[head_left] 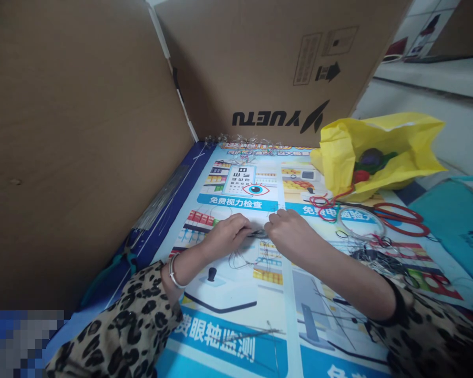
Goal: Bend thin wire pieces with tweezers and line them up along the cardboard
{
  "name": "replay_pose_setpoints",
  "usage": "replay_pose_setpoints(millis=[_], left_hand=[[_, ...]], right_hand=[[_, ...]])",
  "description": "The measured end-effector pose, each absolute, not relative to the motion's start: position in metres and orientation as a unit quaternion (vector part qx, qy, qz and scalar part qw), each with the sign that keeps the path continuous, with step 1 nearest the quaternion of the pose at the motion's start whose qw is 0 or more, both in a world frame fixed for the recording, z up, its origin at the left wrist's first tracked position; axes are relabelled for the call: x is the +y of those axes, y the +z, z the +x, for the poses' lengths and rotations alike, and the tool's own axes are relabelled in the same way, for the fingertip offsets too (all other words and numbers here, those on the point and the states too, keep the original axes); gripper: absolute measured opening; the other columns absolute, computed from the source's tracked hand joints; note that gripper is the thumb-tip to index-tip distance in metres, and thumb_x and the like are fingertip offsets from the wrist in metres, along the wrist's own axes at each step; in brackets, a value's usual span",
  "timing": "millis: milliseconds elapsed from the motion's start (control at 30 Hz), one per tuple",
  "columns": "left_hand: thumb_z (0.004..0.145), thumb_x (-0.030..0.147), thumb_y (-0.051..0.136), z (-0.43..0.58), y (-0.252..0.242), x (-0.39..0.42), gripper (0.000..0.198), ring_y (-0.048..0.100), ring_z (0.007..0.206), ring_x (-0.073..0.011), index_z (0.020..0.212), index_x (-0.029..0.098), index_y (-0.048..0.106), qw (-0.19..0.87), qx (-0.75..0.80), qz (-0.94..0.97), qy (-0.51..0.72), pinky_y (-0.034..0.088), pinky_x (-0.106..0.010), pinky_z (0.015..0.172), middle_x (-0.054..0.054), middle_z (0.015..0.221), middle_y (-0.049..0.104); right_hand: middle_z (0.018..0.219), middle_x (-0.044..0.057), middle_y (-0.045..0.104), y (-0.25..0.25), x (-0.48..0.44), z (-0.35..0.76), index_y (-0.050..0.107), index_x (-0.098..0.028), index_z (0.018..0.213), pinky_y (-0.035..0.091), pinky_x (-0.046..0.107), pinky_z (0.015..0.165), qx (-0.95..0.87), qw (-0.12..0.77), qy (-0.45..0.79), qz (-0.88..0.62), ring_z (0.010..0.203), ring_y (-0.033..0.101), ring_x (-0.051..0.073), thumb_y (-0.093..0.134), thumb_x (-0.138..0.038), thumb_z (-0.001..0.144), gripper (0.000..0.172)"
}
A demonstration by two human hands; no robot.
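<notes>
My left hand (232,232) is closed, thumb and fingers pinched together, above the printed sheet. Just to its right, my right hand (287,231) is closed in the same way, curled toward the left. A small bunch of thin dark wire (259,233) spans the gap between my fingertips, and both hands grip it. Its ends are hidden inside my fingers. Thin loops of wire (240,261) hang or lie just below; I cannot tell which.
Cardboard walls (244,68) rise at left and back. Pliers (116,265) and straight wires (163,202) lie at left. On the right are a yellow bag (339,163), red-handled scissors (402,219), a wire coil (360,223), a dark wire tangle (378,260) and a teal packet (453,226).
</notes>
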State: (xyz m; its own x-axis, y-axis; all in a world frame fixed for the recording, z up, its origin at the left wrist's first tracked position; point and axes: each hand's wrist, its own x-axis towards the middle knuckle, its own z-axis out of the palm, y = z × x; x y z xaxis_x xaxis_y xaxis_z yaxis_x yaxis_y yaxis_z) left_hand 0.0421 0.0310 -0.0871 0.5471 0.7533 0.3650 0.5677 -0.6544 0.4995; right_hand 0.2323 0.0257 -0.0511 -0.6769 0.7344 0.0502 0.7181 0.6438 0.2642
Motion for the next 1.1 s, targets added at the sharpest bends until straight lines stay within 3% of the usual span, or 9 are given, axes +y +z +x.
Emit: replay_pose_setpoints(millis=[1100], left_hand=[[0.084, 0.013, 0.042, 0.0486, -0.0802, 0.0276, 0.012, 0.05, 0.071, -0.0107, 0.08, 0.016, 0.053, 0.175, 0.441, 0.852, 0.221, 0.041, -0.024, 0.066, 0.0, 0.076, 0.052]], right_hand=[[0.068, 0.008, 0.061, -0.0577, 0.0325, 0.2339, 0.059, -0.015, 0.068, 0.025, 0.03, 0.058, 0.916, 0.017, 0.128, 0.379, 0.068, 0.052, 0.02, 0.053, -0.007, 0.071, 0.011]])
